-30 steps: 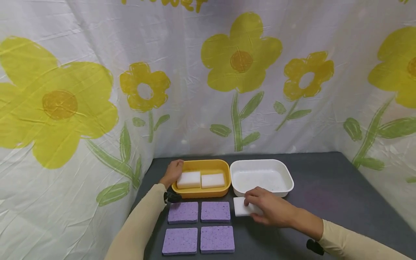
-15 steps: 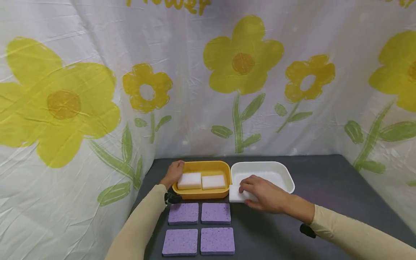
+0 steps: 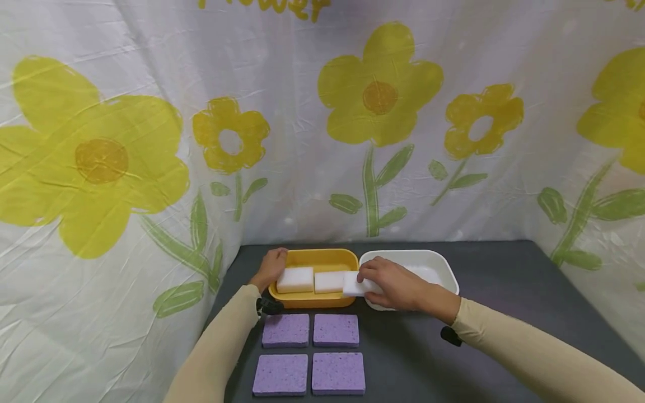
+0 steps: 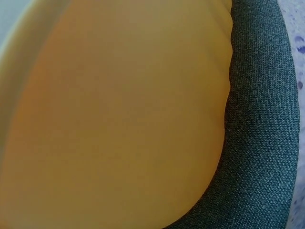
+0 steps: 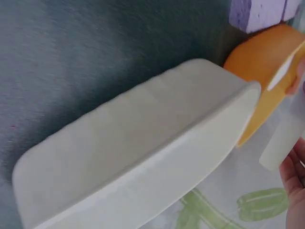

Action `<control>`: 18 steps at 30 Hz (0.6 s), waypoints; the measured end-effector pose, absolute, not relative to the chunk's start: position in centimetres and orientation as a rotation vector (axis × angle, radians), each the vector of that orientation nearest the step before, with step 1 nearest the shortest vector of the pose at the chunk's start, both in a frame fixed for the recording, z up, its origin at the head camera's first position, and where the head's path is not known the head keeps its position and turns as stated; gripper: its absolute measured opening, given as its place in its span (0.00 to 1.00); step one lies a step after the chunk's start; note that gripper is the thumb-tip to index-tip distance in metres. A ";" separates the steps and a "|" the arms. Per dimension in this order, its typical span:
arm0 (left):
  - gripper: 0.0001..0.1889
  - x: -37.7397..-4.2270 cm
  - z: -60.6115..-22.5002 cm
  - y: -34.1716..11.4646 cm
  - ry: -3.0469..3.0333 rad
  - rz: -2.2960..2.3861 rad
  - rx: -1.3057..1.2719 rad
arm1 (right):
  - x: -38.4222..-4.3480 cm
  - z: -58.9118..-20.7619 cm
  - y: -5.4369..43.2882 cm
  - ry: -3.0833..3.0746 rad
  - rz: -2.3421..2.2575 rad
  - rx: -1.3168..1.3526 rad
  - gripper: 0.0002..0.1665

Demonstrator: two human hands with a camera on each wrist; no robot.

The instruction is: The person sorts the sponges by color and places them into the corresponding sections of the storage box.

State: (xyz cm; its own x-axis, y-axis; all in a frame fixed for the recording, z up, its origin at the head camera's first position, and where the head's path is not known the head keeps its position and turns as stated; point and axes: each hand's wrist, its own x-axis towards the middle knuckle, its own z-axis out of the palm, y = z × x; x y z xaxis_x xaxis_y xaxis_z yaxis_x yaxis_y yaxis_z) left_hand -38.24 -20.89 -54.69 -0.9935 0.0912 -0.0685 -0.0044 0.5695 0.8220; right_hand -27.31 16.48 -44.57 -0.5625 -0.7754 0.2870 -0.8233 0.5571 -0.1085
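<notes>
My right hand pinches a white foam sponge over the spot where the yellow tray and the white tray meet. In the right wrist view this sponge hangs above the trays, apart from them. Two more white sponges lie side by side inside the yellow tray. At that tray's left end, my left hand grips the rim; its fingertips are partly hidden. The left wrist view is filled mostly by the yellow tray's outer wall, with no fingers showing.
Several purple speckled sponges lie in two rows on the dark grey tabletop, in front of the yellow tray. A white flower-print curtain closes off the back and sides.
My right hand has lifted the white sponge from in front of the white tray and carried it back and left, up to the yellow tray's right end. The left hand stays on the rim.
</notes>
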 end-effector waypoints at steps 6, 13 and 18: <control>0.28 -38.1 -54.5 -20.8 2.693 1.404 0.069 | -29.0 -44.8 15.0 -2.610 0.339 1.335 0.16; 0.27 -38.1 -54.4 -20.7 2.703 1.400 0.050 | -30.4 -45.6 13.5 -2.609 0.332 1.378 0.14; 0.27 -38.2 -54.4 -20.6 2.693 1.405 0.038 | -31.2 -46.2 12.5 -2.656 0.338 1.403 0.14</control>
State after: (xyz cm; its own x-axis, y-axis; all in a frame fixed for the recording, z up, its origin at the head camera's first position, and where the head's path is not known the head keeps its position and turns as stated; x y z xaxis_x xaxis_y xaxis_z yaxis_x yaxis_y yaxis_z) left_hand -38.24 -20.65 -54.38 -0.9944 0.0696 -0.0802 -0.0259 0.5731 0.8191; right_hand -31.16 12.45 -46.19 -0.5637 -0.7994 0.2077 -0.8260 0.5459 -0.1406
